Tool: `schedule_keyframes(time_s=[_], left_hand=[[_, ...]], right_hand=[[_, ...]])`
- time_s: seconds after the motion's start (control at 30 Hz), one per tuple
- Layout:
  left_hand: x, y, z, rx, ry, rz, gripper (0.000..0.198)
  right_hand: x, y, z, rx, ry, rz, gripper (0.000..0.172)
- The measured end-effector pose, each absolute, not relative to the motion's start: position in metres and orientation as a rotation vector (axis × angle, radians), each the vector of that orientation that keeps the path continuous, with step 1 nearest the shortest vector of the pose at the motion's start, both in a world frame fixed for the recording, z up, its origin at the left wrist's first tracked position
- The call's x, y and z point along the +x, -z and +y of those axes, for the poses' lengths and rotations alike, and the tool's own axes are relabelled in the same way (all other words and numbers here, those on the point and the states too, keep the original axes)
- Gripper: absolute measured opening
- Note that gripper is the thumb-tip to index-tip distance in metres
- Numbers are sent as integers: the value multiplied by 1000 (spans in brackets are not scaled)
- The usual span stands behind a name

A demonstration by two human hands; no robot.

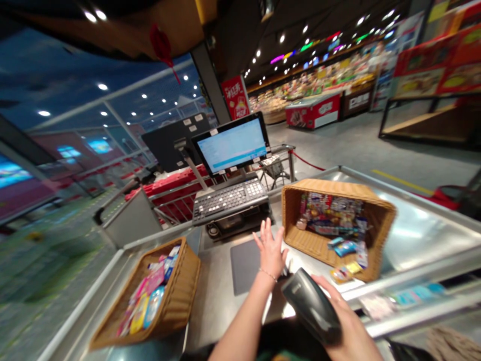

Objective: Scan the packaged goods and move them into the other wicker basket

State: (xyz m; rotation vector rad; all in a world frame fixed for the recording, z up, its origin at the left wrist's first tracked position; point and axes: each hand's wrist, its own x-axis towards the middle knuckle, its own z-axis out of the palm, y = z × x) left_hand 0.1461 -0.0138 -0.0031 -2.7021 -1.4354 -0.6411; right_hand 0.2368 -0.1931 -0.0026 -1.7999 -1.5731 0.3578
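A black handheld barcode scanner (311, 306) is gripped in my right hand (347, 313) at the lower right, tilted up to the left. My left hand (271, 250) reaches forward over the metal counter with its fingers spread and nothing in them. Beneath and left of it lies a dark grey flat pad (245, 265). To the right stands a wicker basket (385, 220) tipped toward me, with small packaged goods (334, 213) inside. A yellow packet (344, 272) lies at its near edge. On the left, another wicker basket (184, 281) holds colourful packets (148, 298).
A keyboard (230, 201) sits beyond the pad, below a lit monitor (233, 144). A second, dark screen (176, 140) faces away behind it. Metal rims (417, 271) edge the counter. Shop shelves and a red freezer (313, 111) stand farther back.
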Motion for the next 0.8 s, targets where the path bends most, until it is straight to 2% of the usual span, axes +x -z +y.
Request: schedule_keyframes(time_s=[0.47, 0.8], left_hand=[[160, 10, -27, -2778, 589, -1346, 70], [173, 13, -29, -2823, 612, -1286, 71]], right_hand=[[248, 5, -200, -1811, -443, -1532, 50], [250, -9, -200, -1791, -405, -1368, 39]])
